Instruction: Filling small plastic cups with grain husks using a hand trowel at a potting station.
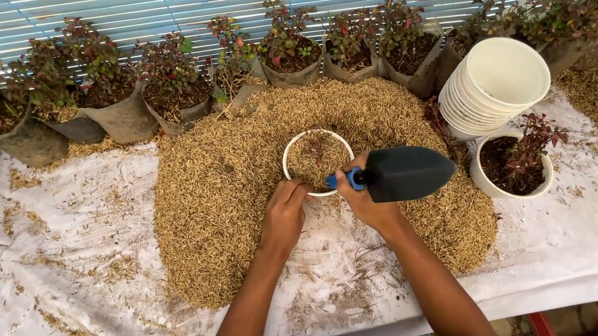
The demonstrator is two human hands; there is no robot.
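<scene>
Left hand (pixel 284 216): fingers (pixel 293 189) curled over the near rim of the white pot (pixel 317 159), gripping it at frame centre. Right hand (pixel 361 200): fingers closed round the blue handle of a black trowel (pixel 401 173), blade pointing right, looks empty, and also touching the pot rim.

Pot sits sunk in the husk pile (pixel 239 193) mid-frame, already filled w/ husk mix nearly to the rim; a small reddish seedling seems to be in it, hard to tell. One finished white pot w/ plant (pixel 513 163) stands right of centre. Stack of empty white pots (pixel 496 87) upper right and a row of seedling bags (pixel 125 111) across the top suggest plenty left to do.

Room: open sheet-covered worktop (pixel 57 291) lower left and lower right; near edge runs along the bottom, close to the arms. Upper right is crowded.
</scene>
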